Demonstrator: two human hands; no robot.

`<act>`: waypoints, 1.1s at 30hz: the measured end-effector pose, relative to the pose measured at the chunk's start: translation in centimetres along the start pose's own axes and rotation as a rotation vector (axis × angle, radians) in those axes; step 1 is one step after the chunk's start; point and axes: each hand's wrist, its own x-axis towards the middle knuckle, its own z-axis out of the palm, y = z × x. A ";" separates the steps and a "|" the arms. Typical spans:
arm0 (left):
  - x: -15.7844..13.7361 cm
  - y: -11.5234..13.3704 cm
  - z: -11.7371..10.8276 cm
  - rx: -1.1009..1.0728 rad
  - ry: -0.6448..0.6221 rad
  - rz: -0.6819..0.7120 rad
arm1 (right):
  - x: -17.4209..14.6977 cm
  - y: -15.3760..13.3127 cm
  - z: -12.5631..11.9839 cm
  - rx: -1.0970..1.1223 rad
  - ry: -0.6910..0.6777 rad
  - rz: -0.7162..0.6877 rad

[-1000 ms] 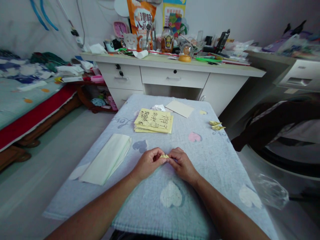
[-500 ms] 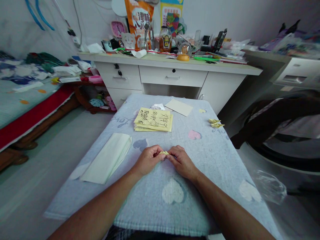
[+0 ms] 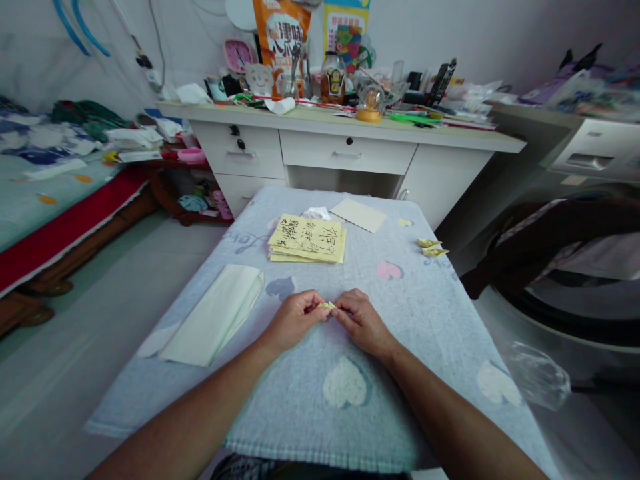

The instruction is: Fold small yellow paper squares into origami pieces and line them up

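Note:
A small folded piece of yellow paper (image 3: 328,305) is pinched between my two hands, low over the cloth-covered table. My left hand (image 3: 299,317) grips its left end, thumb and fingers pressed together. At its right end my right hand (image 3: 363,321) does the same, so fingertips hide most of the paper. Beyond the hands lies a stack of yellow paper sheets (image 3: 307,240) with black handwriting. To the left rests a folded pale green-white paper (image 3: 214,317). Two folded yellow paper pieces (image 3: 431,247) with pointed ends lie near the table's right edge.
A blue cloth with heart prints (image 3: 410,320) covers the table. At its back lie a pale card (image 3: 359,215) and crumpled white tissue (image 3: 316,213). Behind stands a cluttered white desk (image 3: 345,143). A bed (image 3: 60,220) is at left, a washing machine (image 3: 595,143) at right.
Both hands keep the same pinch on the yellow paper, with barely any finger movement. The camera view has shifted very slightly.

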 end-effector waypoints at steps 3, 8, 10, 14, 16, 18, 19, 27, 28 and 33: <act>0.0 -0.1 0.0 0.012 -0.019 -0.002 | 0.0 -0.1 0.0 -0.009 0.002 0.011; 0.0 0.0 0.1 0.012 -0.007 0.019 | 0.0 0.1 -0.3 0.006 0.052 0.009; 0.0 0.1 0.1 0.008 0.018 0.018 | -0.1 0.2 -0.4 0.018 0.066 0.014; 0.0 0.1 0.2 0.047 0.031 0.017 | -0.1 0.0 -0.5 0.012 0.062 0.032; 0.0 0.1 0.2 0.070 0.025 0.023 | 0.0 -0.2 -0.4 -0.004 0.054 0.038; 0.0 0.0 0.1 0.093 0.012 0.031 | 0.1 -0.3 -0.2 -0.019 0.041 0.032; 0.0 0.0 0.1 0.106 0.008 0.036 | 0.1 -0.3 -0.2 -0.025 0.036 0.024; 0.0 0.0 0.1 0.107 0.002 0.059 | 0.3 -0.2 -0.2 -0.035 0.008 -0.006; 0.0 0.0 0.1 0.105 0.012 0.059 | 0.3 -0.2 -0.3 -0.024 -0.003 -0.010; -0.1 0.1 0.1 0.136 0.033 0.053 | 0.2 0.1 -0.5 -0.015 -0.020 -0.019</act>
